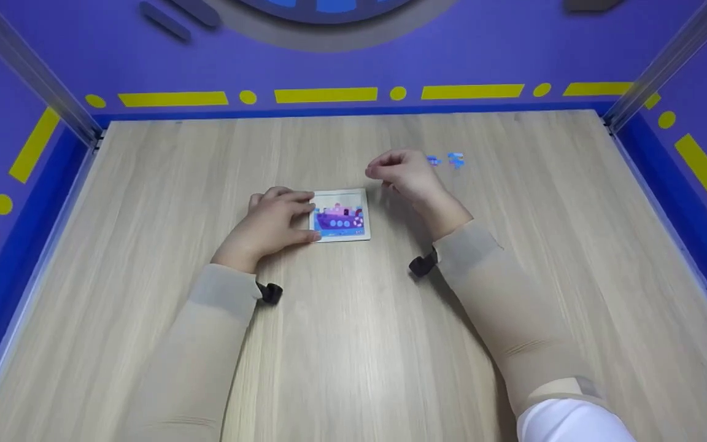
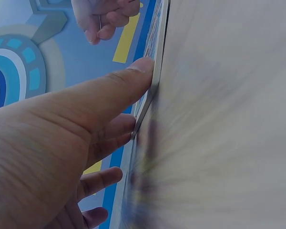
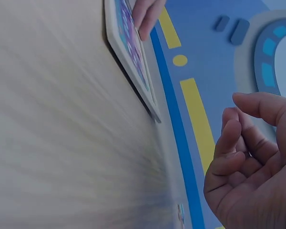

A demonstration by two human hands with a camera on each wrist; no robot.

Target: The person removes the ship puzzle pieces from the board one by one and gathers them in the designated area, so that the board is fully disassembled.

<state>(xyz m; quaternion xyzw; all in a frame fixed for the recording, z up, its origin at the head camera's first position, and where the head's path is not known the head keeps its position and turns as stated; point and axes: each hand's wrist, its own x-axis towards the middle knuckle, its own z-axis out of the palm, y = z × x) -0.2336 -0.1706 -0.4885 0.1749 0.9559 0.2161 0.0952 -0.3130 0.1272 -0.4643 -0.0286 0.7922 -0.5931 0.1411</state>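
Observation:
A small jigsaw puzzle board with a pale frame lies flat on the table. Its picture shows a purple ship on blue water, and the upper part is bare and pale. My left hand holds the board by its left side, thumb at the near corner and fingers at the far one. Above and to the right of the board, my right hand is raised with thumb and fingertips together. A thin edge, seemingly a puzzle piece, shows between those fingers in the left wrist view; its face is hidden.
Two loose puzzle pieces lie on the wooden table behind my right hand: one in full view, another partly covered by the hand. Purple-blue walls with yellow marks enclose the table's back and sides.

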